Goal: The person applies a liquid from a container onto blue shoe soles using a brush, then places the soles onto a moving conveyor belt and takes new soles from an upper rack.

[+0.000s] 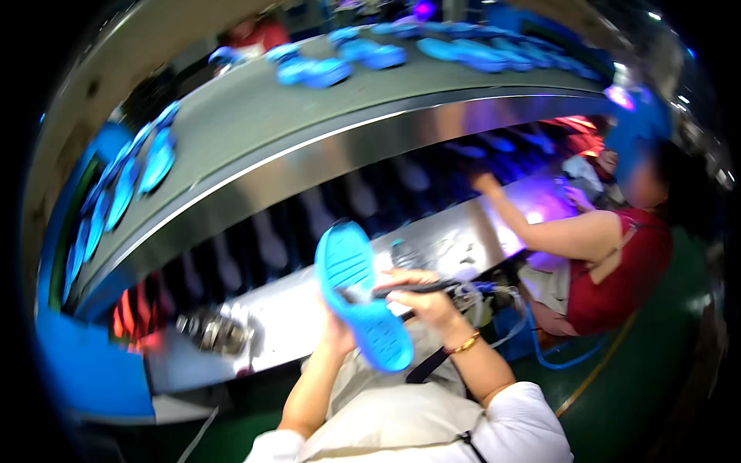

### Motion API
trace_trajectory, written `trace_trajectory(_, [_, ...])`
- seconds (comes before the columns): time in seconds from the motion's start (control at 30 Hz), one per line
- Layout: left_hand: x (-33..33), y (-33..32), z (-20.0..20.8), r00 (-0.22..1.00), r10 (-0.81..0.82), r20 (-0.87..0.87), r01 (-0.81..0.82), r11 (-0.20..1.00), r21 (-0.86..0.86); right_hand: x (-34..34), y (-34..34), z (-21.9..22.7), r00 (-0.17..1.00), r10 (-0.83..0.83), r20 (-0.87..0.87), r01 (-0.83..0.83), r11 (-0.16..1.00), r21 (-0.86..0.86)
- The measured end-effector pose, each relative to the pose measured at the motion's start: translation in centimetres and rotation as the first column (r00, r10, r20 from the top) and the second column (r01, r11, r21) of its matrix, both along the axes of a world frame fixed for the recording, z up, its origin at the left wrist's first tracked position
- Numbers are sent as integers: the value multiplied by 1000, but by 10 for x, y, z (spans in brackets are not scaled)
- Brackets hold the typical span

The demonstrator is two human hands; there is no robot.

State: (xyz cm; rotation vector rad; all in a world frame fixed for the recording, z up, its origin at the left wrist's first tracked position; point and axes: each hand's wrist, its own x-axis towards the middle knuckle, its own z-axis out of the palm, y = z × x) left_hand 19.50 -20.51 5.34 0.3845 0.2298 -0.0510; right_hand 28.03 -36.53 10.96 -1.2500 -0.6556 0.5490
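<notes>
A bright blue shoe sole with a raised rim and a grooved inner face is held up in front of me, tilted. My left hand grips it from behind along its left edge, and part of the fingers is hidden by it. In my right hand is a slim black-handled brush, pinched between the fingers. Its pale tip meets the narrow middle of the sole, blurred there.
A metal work shelf runs before me, with metal parts at its left and a clear bottle. Above it, a conveyor belt carries several blue soles. At the right, a co-worker in red reaches toward the shelf.
</notes>
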Motion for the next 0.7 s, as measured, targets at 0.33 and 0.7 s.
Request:
trace_trajectory(0.33, [-19, -1, 3, 988, 5, 157, -6, 1000, 3, 17, 59, 4, 966, -211, 150, 220, 975, -41])
trace_trajectory(0.7, [-28, 35, 16, 978, 202, 53, -208, 969, 135, -26, 11, 24, 715, 430, 551, -239, 891, -386])
